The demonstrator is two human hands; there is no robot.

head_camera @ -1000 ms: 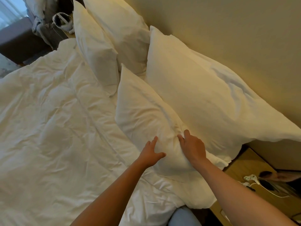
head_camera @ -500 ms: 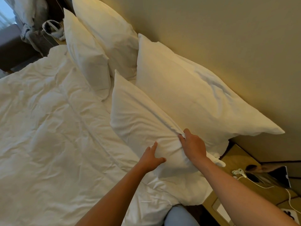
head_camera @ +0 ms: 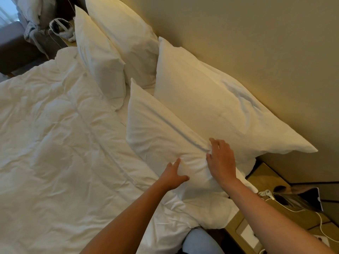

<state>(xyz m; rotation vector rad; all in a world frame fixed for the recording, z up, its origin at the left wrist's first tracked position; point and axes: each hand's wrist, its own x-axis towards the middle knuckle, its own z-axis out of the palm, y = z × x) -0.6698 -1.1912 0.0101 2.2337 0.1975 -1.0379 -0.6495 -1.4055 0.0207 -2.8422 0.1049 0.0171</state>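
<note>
A white pillow (head_camera: 161, 136) stands tilted on the bed, leaning against a larger white pillow (head_camera: 211, 99) that rests on the wall. My left hand (head_camera: 174, 176) grips the front pillow's near face, fingers sunk into the fabric and thumb spread. At the pillow's top edge seam, my right hand (head_camera: 222, 162) has its fingers curled over the seam, and the cloth bunches between the two hands.
Two more white pillows (head_camera: 99, 61) stand further along the wall. A crumpled white duvet (head_camera: 55, 143) covers the bed to the left. A wooden nightstand (head_camera: 271, 182) with white cables (head_camera: 293, 209) sits at the right. A headset (head_camera: 60, 28) lies on the far side.
Both hands have stayed on the front pillow's near end. The fabric between them is more bunched, and the view has shifted slightly.
</note>
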